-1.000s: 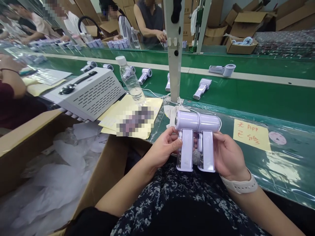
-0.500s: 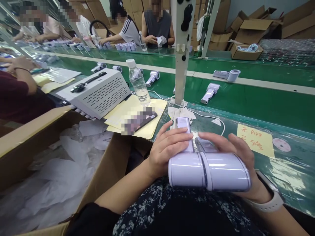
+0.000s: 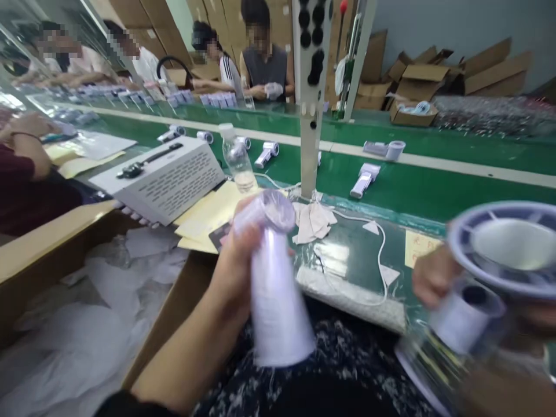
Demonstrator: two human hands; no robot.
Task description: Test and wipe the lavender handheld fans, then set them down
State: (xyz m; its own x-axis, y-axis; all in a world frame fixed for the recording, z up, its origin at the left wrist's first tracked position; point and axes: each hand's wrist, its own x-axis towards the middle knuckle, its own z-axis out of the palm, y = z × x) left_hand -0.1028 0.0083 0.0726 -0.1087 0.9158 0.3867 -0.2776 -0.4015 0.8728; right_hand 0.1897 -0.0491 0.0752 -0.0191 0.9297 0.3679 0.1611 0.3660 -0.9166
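I hold two pale lilac handheld fans, one in each hand, both smeared by motion. My left hand (image 3: 237, 255) is wrapped round the first fan (image 3: 271, 289), its round head pointing away from me and its handle end toward my lap. My right hand (image 3: 432, 281) grips the second fan (image 3: 490, 272) at the right edge, very close to the camera, its ringed round head facing up at me. The two fans are well apart from each other, above my patterned lap.
A green bench edge (image 3: 356, 255) carries a white cable, a cloth (image 3: 313, 223) and a yellow note (image 3: 414, 246). A white vented box (image 3: 169, 179), a water bottle (image 3: 237, 156) and yellow papers lie left. More fans lie on the green conveyor (image 3: 412, 179). People work across it. A carton (image 3: 65, 278) of plastic bags stands at my left.
The two fans, held side by side a moment ago, have been pulled apart. The right one has swung up close to the camera; the left one has turned its head away. My view has lifted.
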